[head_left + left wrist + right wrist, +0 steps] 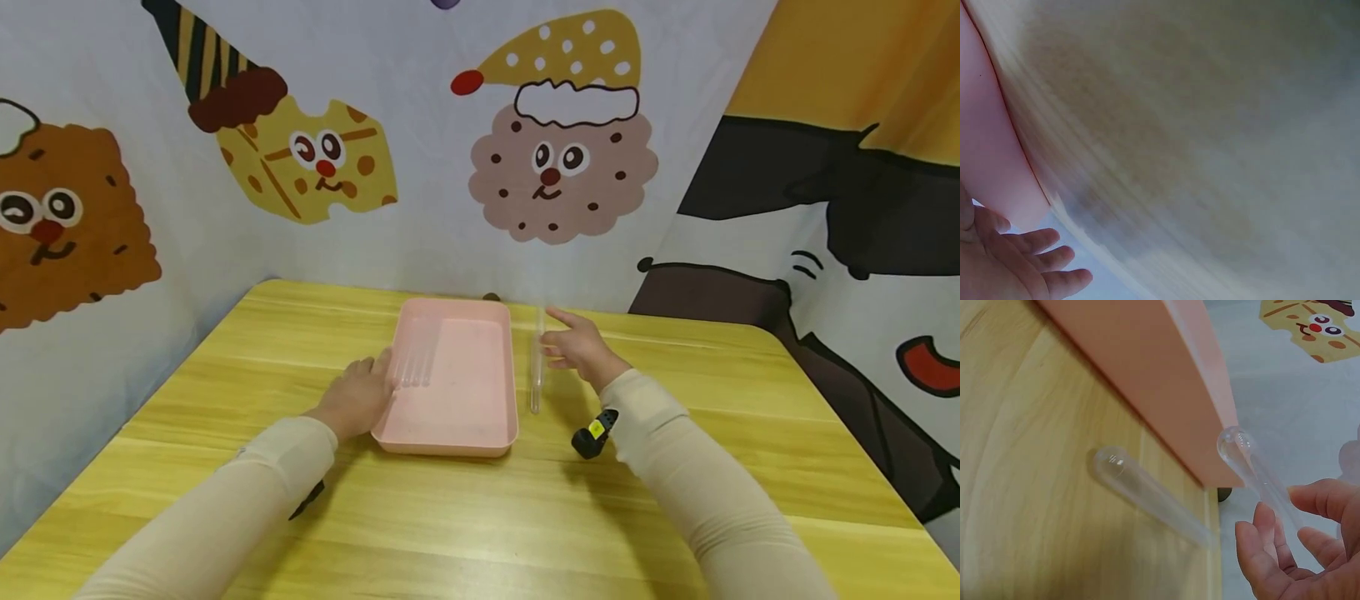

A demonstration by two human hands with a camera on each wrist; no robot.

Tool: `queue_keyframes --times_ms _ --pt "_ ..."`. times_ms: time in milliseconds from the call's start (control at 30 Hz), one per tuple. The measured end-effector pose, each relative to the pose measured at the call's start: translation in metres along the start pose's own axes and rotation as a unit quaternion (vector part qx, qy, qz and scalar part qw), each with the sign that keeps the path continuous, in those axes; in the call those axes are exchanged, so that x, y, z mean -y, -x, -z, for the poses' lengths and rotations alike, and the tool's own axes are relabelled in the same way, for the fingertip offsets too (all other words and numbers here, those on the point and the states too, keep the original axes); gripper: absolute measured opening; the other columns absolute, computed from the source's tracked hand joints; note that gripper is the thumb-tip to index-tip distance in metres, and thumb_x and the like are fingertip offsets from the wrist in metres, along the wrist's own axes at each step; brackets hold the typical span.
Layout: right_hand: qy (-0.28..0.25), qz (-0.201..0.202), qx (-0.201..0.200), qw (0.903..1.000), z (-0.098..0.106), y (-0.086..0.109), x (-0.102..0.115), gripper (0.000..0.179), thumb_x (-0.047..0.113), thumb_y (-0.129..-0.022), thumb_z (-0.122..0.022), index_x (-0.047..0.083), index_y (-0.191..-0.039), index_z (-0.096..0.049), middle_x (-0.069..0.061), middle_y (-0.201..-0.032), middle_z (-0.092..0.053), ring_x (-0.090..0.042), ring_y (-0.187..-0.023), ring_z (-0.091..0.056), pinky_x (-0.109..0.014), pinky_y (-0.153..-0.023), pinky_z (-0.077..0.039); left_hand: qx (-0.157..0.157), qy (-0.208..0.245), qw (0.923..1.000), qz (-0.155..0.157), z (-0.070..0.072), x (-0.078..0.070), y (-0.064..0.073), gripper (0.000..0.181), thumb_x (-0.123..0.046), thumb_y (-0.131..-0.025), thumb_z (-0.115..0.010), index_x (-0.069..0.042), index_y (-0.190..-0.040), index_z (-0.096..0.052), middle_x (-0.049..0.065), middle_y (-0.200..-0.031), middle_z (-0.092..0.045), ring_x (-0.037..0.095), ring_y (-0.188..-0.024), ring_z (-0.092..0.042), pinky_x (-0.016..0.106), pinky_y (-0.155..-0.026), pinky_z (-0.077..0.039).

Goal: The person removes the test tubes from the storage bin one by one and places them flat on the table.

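Note:
A shallow pink tray (468, 408) stands on the table, with several clear round-ended tubes (416, 367) side by side in its left part. At the tray's left side is my left hand (352, 396), its fingers loosely extended by the wall. My right hand (1304, 544) pinches a clear round-ended tube (1254, 462) between thumb and fingers, above the table just right of the tray. A second clear tube (1147, 497) lies on the wood beneath it. From the head view these two tubes nearly overlap, so their outlines are hard to separate.
The yellow wood-grain table (442, 525) reaches back to a cartoon-printed cloth (442, 233). A black device with a yellow mark (595, 433) sits at my right wrist. The tray's raised walls stand between the two hands.

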State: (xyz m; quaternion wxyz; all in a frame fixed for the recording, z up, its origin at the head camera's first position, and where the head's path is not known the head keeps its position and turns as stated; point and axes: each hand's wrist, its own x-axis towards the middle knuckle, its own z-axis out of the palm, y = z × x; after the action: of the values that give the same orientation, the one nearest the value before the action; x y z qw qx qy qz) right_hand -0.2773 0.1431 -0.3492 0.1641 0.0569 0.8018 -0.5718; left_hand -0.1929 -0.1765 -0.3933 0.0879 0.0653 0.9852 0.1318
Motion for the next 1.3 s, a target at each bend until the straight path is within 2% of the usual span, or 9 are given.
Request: queue_keyframes --times_ms 267,500,667,1033,1300 --pt "0.006 -0.002 -0.001 1.0000 0.005 0.001 -0.011 0.066 0.005 -0.095 -0.054 0.018 -0.154 -0.027 -0.023 -0.134 -0.052 -0.007 -0.068 -0.060 -0.032 -0.070 -0.057 -0.022 -0.016 0.9996 -0.006 0.001 0.000 0.001 0.057 -0.026 -0.105 -0.036 0.000 -0.152 -0.019 0.036 -0.147 -0.029 0.052 -0.135 -0.028 0.066 -0.106 -0.029" --pt "0.016 -0.007 0.000 0.9999 0.008 0.003 -0.017 0.063 0.006 -0.097 -0.053 0.016 -0.154 -0.028 -0.020 -0.126 -0.055 -0.011 -0.069 -0.060 -0.037 -0.076 -0.057 -0.020 -0.028 0.9993 -0.013 0.003 -0.001 0.002 0.057 -0.026 -0.105 -0.036 0.002 -0.152 -0.019 0.036 -0.147 -0.029 0.051 -0.134 -0.032 0.060 -0.105 -0.034" --pt "0.031 -0.016 -0.006 0.9994 0.011 0.003 -0.022 0.063 0.006 -0.096 -0.054 0.014 -0.153 -0.029 -0.023 -0.128 -0.056 -0.010 -0.067 -0.060 -0.036 -0.073 -0.057 -0.011 -0.041 0.9989 -0.020 0.004 -0.002 0.002 0.058 -0.025 -0.105 -0.037 0.004 -0.152 -0.017 0.038 -0.146 -0.030 0.050 -0.131 -0.037 0.060 -0.101 -0.040" --pt "0.061 -0.031 0.000 0.9977 0.011 0.002 -0.028 0.064 0.006 -0.096 -0.054 0.012 -0.153 -0.028 -0.024 -0.132 -0.054 -0.013 -0.068 -0.058 -0.028 -0.061 -0.054 -0.009 -0.054 0.9983 -0.018 0.003 0.000 0.004 0.060 -0.027 -0.105 -0.037 0.004 -0.152 -0.016 0.035 -0.147 -0.031 0.054 -0.132 -0.034 0.067 -0.102 -0.033" --pt "0.064 -0.043 -0.013 0.9969 0.007 0.003 -0.030 0.065 0.004 -0.093 -0.055 0.010 -0.152 -0.030 -0.015 -0.112 -0.059 -0.013 -0.065 -0.054 -0.029 -0.057 -0.052 -0.009 -0.045 0.9989 -0.014 0.002 -0.001 0.001 0.058 -0.027 -0.106 -0.035 0.002 -0.152 -0.017 0.033 -0.149 -0.029 0.055 -0.133 -0.030 0.069 -0.103 -0.029"
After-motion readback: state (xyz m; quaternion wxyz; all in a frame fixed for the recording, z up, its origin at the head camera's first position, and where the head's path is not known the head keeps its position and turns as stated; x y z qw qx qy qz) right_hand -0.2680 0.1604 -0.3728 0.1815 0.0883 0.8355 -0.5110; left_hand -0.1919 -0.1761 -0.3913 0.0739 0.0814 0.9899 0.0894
